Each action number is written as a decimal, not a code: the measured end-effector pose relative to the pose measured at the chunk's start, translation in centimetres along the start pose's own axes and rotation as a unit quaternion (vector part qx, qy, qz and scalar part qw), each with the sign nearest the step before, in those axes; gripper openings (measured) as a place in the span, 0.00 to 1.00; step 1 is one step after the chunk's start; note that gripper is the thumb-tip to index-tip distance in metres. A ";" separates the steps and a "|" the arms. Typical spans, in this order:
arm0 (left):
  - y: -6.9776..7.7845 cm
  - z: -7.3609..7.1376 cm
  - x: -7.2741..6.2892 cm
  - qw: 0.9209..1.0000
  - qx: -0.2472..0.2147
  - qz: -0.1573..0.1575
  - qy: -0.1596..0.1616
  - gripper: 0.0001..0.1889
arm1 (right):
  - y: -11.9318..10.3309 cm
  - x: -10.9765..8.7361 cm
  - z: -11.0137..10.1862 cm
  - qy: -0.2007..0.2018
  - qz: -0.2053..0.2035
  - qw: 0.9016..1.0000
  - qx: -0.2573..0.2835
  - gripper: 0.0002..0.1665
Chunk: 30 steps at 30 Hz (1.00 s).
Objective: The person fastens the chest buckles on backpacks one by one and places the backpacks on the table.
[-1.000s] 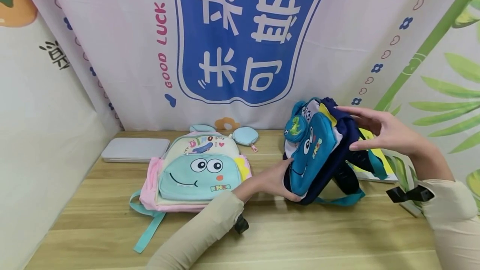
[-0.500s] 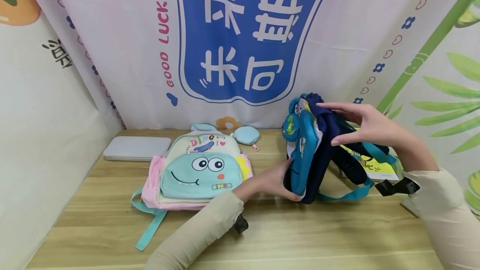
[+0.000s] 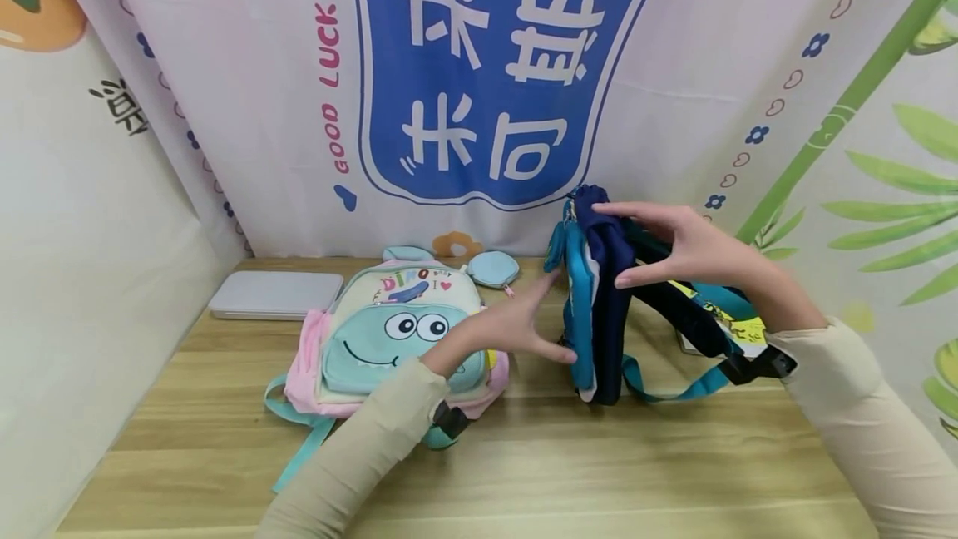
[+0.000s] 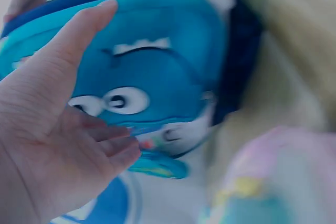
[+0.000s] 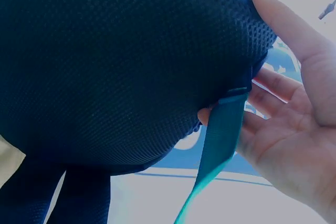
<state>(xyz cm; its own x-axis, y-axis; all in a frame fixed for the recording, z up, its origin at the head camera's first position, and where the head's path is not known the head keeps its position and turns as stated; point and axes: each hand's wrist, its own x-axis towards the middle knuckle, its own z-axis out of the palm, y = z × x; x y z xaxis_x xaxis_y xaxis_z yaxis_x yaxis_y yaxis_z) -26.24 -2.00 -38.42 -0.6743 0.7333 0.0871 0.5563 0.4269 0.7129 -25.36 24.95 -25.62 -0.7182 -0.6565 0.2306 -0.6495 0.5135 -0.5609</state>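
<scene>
A navy and teal dinosaur backpack (image 3: 612,314) stands upright on the right of the table, its narrow side toward me in the head view. My right hand (image 3: 684,252) holds its upper part, thumb and fingers spread across the side. In the right wrist view, the dark mesh back (image 5: 121,72) and a teal strap (image 5: 218,135) show beside that hand. Facing the teal front pocket (image 4: 173,72), my left hand (image 3: 512,327) has its fingers apart and nothing in its palm. A round teal pouch (image 3: 555,246) hangs at the backpack's front.
Left of it lies a pink and mint dinosaur backpack (image 3: 404,348) with a round mint pouch (image 3: 494,269) beside it. A pale flat case (image 3: 275,295) lies at the back left. Behind the navy backpack's straps is a yellow book (image 3: 748,335). A printed curtain (image 3: 674,65) closes the back.
The navy backpack has turned from showing its front to standing side-on and upright. My right hand has moved left with it. My left hand has come off its lower front and drawn back left.
</scene>
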 end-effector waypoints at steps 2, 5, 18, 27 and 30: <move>0.8 -1.4 -0.3 0.999 0.003 0.012 0.047 0.65 | -0.1 0.3 0.3 0.001 0.002 1.000 0.010 0.47; 2.2 -3.3 -0.8 0.994 -0.002 0.020 0.107 0.64 | -0.3 0.7 0.8 0.004 0.003 1.000 0.014 0.46; 5.4 -7.1 -0.7 0.985 0.028 0.070 0.153 0.55 | -0.7 1.4 2.3 0.023 -0.019 1.000 0.010 0.50; 5.2 -8.0 -0.4 0.985 0.065 0.042 0.156 0.48 | -0.7 1.3 3.1 0.026 0.002 0.999 0.032 0.56; 4.8 -8.4 -0.6 0.983 0.071 0.035 0.165 0.45 | -0.4 1.2 3.5 0.018 0.003 0.999 0.042 0.56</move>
<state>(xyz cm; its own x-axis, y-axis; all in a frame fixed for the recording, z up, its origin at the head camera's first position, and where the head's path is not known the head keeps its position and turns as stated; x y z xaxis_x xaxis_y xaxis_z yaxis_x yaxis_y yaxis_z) -27.24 -4.82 -29.24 -0.7400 0.5621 0.3695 0.6531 0.4691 0.5945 -25.09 22.00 -27.88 -0.7314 -0.6327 0.2545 -0.6228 0.4675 -0.6273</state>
